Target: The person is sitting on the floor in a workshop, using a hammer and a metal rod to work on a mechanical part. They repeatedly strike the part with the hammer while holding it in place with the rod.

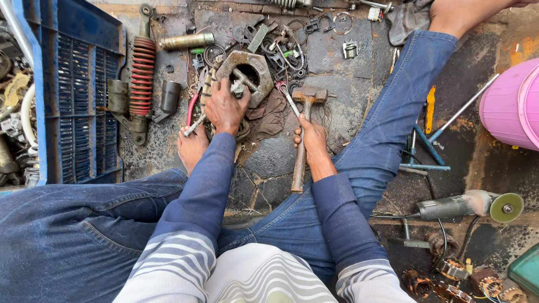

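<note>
1. The person sits on a grimy stone floor with legs spread, and both hands work in the upper middle of the frame.
2. The left hand has its fingers closed around a small metal part at the bore of a hexagonal metal housing lying flat on the floor; just how the fingertips sit on it is hidden.
3. The right hand has its fingers wrapped tight round the wooden handle of a hammer, gripping about mid-handle.
4. The hammer's long axis runs near vertically in the frame, tilted slightly: its metal head points to the upper part of the frame, right of the housing, and the handle's butt points down toward the person.
5. Judging by look, the hammer is stiff and head-heavy, and its worn wooden handle offers a dry grip; holding nearer the butt would give more swing, the present mid-grip more control.
6. The housing looks like thick, rusted metal, heavy and rigid, probably greasy; its flat outer faces would be the places to steady it.
7. A red coil shock absorber lies upright at upper left, and an angle grinder lies at lower right.
</note>
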